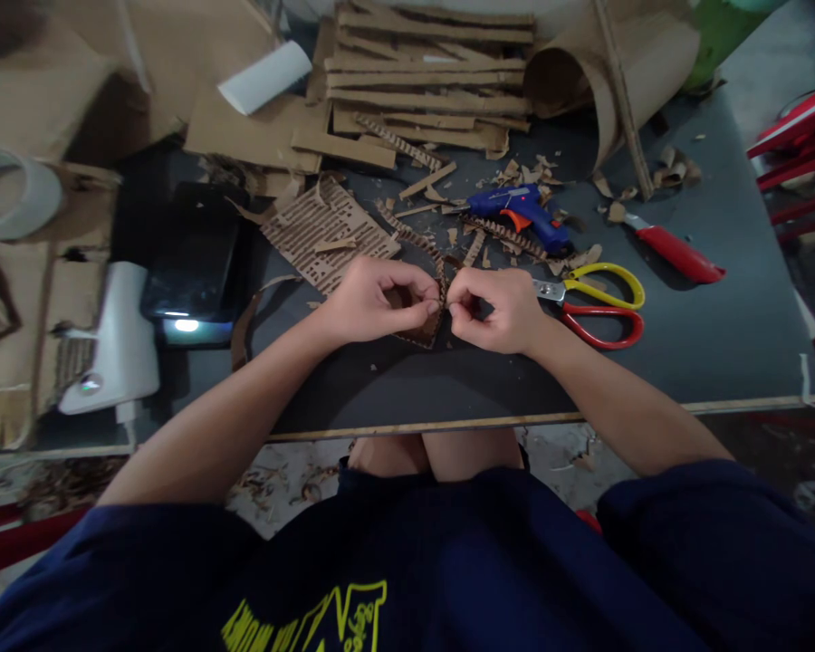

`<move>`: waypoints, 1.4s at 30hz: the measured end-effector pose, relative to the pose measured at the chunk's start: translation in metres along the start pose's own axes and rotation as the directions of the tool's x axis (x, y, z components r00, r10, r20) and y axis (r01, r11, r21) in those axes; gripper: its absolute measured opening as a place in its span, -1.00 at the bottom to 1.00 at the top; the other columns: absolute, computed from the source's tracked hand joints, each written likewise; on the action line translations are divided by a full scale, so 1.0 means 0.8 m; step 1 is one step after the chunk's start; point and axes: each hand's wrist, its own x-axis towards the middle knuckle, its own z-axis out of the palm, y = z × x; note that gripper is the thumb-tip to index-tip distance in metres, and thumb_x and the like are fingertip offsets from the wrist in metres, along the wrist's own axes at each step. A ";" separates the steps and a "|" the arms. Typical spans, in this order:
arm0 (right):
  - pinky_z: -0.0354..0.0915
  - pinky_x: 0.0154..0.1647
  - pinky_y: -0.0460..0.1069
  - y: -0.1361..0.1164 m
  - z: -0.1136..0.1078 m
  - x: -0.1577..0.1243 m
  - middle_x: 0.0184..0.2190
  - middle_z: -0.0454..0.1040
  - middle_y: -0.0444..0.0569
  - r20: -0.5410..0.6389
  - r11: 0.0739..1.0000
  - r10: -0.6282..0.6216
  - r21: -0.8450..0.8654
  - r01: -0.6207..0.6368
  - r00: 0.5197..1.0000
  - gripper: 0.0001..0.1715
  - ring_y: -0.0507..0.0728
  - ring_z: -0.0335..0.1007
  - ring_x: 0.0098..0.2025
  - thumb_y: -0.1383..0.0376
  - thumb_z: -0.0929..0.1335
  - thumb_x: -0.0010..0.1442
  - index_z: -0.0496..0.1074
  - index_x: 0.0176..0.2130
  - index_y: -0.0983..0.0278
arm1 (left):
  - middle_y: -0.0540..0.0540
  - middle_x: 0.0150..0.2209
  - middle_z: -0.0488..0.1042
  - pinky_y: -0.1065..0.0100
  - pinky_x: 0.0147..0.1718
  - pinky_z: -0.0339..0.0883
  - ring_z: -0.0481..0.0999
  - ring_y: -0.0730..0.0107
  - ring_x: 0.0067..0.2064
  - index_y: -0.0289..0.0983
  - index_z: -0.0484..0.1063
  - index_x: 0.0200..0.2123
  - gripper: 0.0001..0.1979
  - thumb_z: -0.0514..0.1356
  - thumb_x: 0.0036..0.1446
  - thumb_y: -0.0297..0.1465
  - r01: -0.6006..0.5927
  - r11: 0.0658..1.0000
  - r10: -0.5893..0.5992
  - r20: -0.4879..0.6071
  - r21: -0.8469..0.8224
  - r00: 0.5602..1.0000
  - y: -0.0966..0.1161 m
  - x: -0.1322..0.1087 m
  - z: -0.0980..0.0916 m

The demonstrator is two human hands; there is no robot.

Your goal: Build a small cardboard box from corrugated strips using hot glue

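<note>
Near the middle of the dark table, my left hand (384, 299) pinches a small brown cardboard piece (421, 337) at its upper right edge. A narrow corrugated cardboard strip (426, 243) curves down to that edge between my two hands. My right hand (499, 308) is closed in a pinch against the strip, thumb and forefinger together; its fingertips cover whatever they grip. Just beyond the hands lie a blue glue gun (520, 213) with an orange trigger and a peeled sheet of corrugated cardboard (330, 231). Scissors (604, 303) with yellow and red handles lie beside my right wrist.
Cardboard strips (427, 81) are stacked at the back, with a cardboard roll (611, 72) to their right. A red-handled knife (679, 252) lies at the right. On the left are a black box (194, 263) with a light, a white device (112, 340) and a tape roll (14, 195).
</note>
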 end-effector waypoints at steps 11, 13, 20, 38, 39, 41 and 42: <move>0.47 -0.36 -0.08 -0.006 0.008 0.001 -0.27 0.65 -0.06 -0.262 0.988 0.148 0.074 -0.133 0.954 -0.76 0.05 0.56 -0.32 0.19 0.42 0.21 0.57 -0.16 0.25 | -0.05 -0.41 0.56 0.58 -0.45 0.35 0.49 0.57 -0.40 -0.33 0.51 -0.32 -0.76 0.25 0.22 -0.24 -0.038 0.997 0.050 -0.190 0.064 0.981 0.000 0.001 0.004; 0.49 -0.34 -0.06 -0.005 0.008 0.001 -0.24 0.67 -0.07 -0.291 0.993 0.114 0.050 -0.104 0.950 -0.80 0.06 0.59 -0.31 0.24 0.41 0.24 0.60 -0.15 0.24 | -0.06 -0.40 0.56 0.57 -0.43 0.38 0.52 0.55 -0.37 -0.32 0.51 -0.30 -0.74 0.23 0.24 -0.22 -0.036 0.997 0.048 -0.183 0.065 0.982 -0.002 0.001 0.005; 0.50 -0.38 -0.06 -0.006 0.008 0.003 -0.33 0.66 -0.11 -0.283 0.976 0.205 0.137 -0.172 0.937 -0.85 0.05 0.57 -0.39 0.27 0.41 0.23 0.62 -0.25 0.22 | -0.06 -0.39 0.55 0.56 -0.46 0.35 0.48 0.55 -0.40 -0.32 0.49 -0.31 -0.71 0.22 0.26 -0.18 -0.035 0.997 0.045 -0.155 0.065 0.987 -0.005 0.001 0.006; 0.37 -0.54 -0.18 0.003 0.006 0.013 -0.47 0.56 -0.13 -0.039 0.712 0.359 0.657 -0.247 0.932 -0.70 -0.06 0.45 -0.50 0.10 0.51 0.12 0.54 -0.33 0.30 | -0.05 -0.40 0.54 0.54 -0.55 0.34 0.47 0.57 -0.49 -0.28 0.44 -0.32 -0.62 0.23 0.22 -0.05 0.013 0.995 -0.024 -0.114 -0.101 0.993 0.000 0.003 0.007; 0.35 -0.57 -0.18 0.003 0.005 0.014 -0.49 0.55 -0.13 -0.026 0.699 0.367 0.667 -0.258 0.930 -0.67 -0.06 0.43 -0.51 0.08 0.51 0.11 0.53 -0.34 0.30 | -0.05 -0.41 0.54 0.54 -0.54 0.35 0.47 0.56 -0.49 -0.28 0.44 -0.32 -0.61 0.23 0.22 -0.04 0.017 0.995 -0.028 -0.112 -0.100 0.993 0.000 0.003 0.007; 0.33 -0.59 -0.17 0.003 0.005 0.016 -0.50 0.53 -0.14 0.005 0.675 0.381 0.681 -0.282 0.924 -0.63 -0.08 0.37 -0.55 0.04 0.50 0.11 0.51 -0.35 0.31 | -0.05 -0.41 0.54 0.52 -0.53 0.37 0.49 0.55 -0.47 -0.28 0.43 -0.32 -0.59 0.21 0.21 -0.01 0.026 0.995 -0.037 -0.106 -0.100 0.994 -0.001 0.003 0.006; 0.32 -0.59 -0.17 0.004 0.005 0.016 -0.51 0.53 -0.15 0.019 0.666 0.383 0.688 -0.290 0.923 -0.62 -0.09 0.35 -0.57 0.04 0.50 0.12 0.50 -0.35 0.31 | -0.06 -0.40 0.54 0.52 -0.52 0.38 0.50 0.53 -0.46 -0.27 0.43 -0.32 -0.58 0.21 0.21 0.00 0.031 0.994 -0.041 -0.099 -0.102 0.994 -0.001 0.003 0.006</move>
